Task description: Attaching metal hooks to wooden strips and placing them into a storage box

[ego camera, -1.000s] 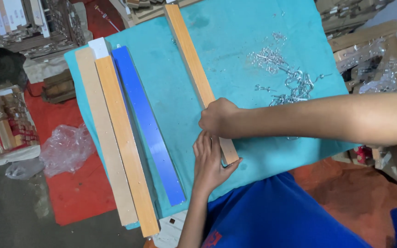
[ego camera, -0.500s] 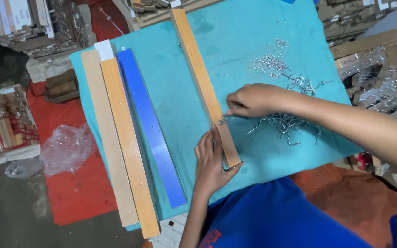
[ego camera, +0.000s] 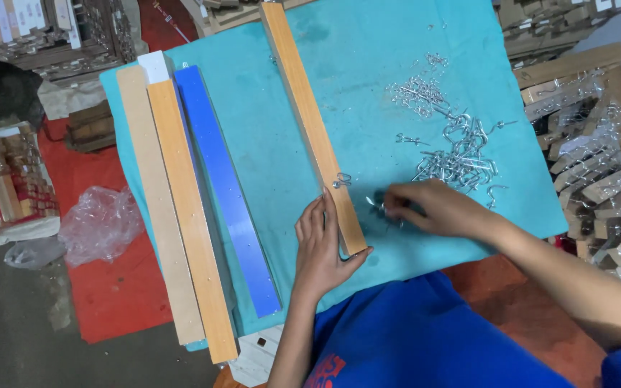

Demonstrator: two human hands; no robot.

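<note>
Four long strips lie on the teal-covered counter (ego camera: 274, 136): a pale one (ego camera: 154, 194), an orange-brown one (ego camera: 190, 215) and a blue one (ego camera: 226, 190) side by side at the left, and a wooden slat (ego camera: 310, 122) set apart in the middle. A heap of metal screw hooks (ego camera: 454, 154) is spread to its right; one hook (ego camera: 341, 179) sits on the slat just above the left hand (ego camera: 323, 248). That hand lies flat, fingers spread along the slat's near end, thumb round its corner. The right hand (ego camera: 436, 208) reaches across low, fingers curled over small hooks; whether they grip one I cannot tell. With so light a hold, the slat could skid on the cloth, or the tangled hooks could drag others off the edge.
</note>
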